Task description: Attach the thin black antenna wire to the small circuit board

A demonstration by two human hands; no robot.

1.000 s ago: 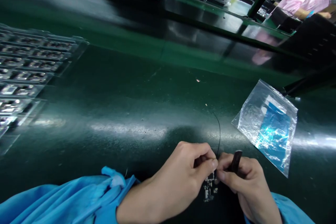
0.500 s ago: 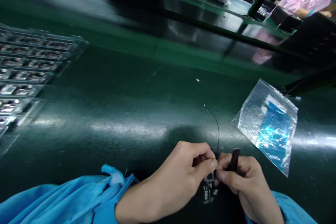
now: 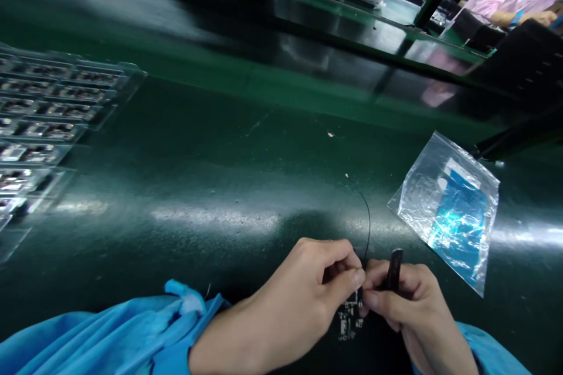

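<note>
Over circuit board (image 3: 349, 319), both hands' fingers (image 3: 352, 276) unmoved; wire (image 3: 368, 220) tip shifted slightly.

Dim overhead light, a glare streak across the green mat (image 3: 211, 217), blurred, warped edges.

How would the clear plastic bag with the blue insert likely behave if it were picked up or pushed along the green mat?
The clear plastic bag looks thin and crinkled, so it would probably flop and bend rather than hold its shape. It lies nearly flat with only a slim blue insert, so it is likely very light. On the glossy green mat it would probably slide, not roll.
</note>
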